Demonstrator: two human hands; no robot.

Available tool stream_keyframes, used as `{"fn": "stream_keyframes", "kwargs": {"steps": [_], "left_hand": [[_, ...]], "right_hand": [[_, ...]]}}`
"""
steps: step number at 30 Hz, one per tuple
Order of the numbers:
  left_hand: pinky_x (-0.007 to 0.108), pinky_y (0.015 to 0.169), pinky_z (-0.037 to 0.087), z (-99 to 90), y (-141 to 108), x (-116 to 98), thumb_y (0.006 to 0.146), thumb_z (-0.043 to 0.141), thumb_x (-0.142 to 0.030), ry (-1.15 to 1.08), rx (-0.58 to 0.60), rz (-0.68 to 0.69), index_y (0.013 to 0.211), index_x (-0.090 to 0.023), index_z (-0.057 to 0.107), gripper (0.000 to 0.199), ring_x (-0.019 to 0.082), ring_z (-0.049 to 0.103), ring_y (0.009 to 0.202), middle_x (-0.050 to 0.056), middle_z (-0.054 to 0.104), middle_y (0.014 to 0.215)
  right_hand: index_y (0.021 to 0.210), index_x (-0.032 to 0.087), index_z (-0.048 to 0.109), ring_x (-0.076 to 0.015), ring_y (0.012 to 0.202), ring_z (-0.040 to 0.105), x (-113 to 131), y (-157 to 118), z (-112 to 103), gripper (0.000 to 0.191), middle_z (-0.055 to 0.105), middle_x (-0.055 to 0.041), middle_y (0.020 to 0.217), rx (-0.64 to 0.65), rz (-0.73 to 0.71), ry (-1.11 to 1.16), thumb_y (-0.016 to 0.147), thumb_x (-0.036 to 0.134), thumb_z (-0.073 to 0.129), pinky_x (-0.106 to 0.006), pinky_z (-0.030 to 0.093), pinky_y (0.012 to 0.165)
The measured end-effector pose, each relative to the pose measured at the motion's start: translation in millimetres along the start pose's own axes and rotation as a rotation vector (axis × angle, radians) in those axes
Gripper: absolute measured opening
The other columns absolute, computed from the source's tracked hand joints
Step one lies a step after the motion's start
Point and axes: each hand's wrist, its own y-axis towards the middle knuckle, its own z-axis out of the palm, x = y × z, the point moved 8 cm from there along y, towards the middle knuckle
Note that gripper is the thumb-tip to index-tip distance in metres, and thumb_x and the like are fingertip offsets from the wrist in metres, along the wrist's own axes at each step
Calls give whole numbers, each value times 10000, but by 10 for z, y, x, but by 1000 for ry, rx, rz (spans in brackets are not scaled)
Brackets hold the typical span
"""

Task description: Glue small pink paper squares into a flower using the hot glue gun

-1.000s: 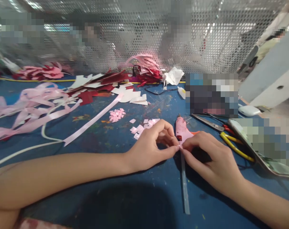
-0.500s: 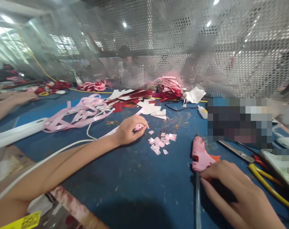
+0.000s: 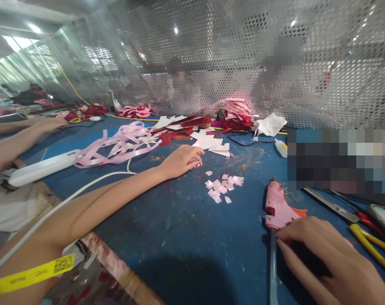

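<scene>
My left hand (image 3: pixel 182 162) is curled palm down over the blue table, its fingers closed around small pink pieces that show under the fingertips. To its right, several small pink paper squares (image 3: pixel 223 185) lie loosely scattered. On the right, my right hand (image 3: pixel 332 258) is closed on the handle end of a pink glue gun (image 3: pixel 276 205). The gun lies on the table with its nozzle pointing away and an orange trigger showing. A clear glue stick (image 3: pixel 273 267) extends from its rear towards me. The hand hides most of the handle.
White and red paper strips (image 3: pixel 208 142) and curled pink ribbon (image 3: pixel 116 146) lie behind my left hand. A white cable (image 3: pixel 84 186) runs across my left arm. Scissors (image 3: pixel 335 205) and yellow-handled pliers (image 3: pixel 370 245) are at the right. Another person's forearms (image 3: pixel 24 135) reach in at the left.
The view has shifted slightly, moving the scene right. My left hand has turned further palm down, with its fingers curled over the pink pieces. My right hand keeps its place at the glue gun.
</scene>
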Motion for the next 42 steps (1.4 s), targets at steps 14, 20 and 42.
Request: {"fn": "stream_keyframes", "kwargs": {"steps": [14,20,42], "left_hand": [[390,914,427,8,-11,41,872,561,-235,7,-14,-28,1090,-195,566,222,204,603,956,50,696,950],[365,928,448,-29,-43,149,904,490,-260,-70,-97,-217,1125,-170,526,241,188,588,1011,82,635,1069],[541,1117,251,200,-36,-253,905,530,-327,-89,129,-121,1044,-227,655,212,292,270,1382,107,478,1346]], "right_hand": [[789,235,556,-137,641,617,9,-31,17,113,630,2,688,5,-15,-5,871,259,483,-241,511,596],[806,232,555,-138,659,608,-11,-66,46,120,624,1,699,19,1,3,887,270,475,-250,494,615],[881,227,558,-136,788,585,-60,-129,110,135,624,2,803,46,3,-46,922,296,449,-259,430,750]]}}
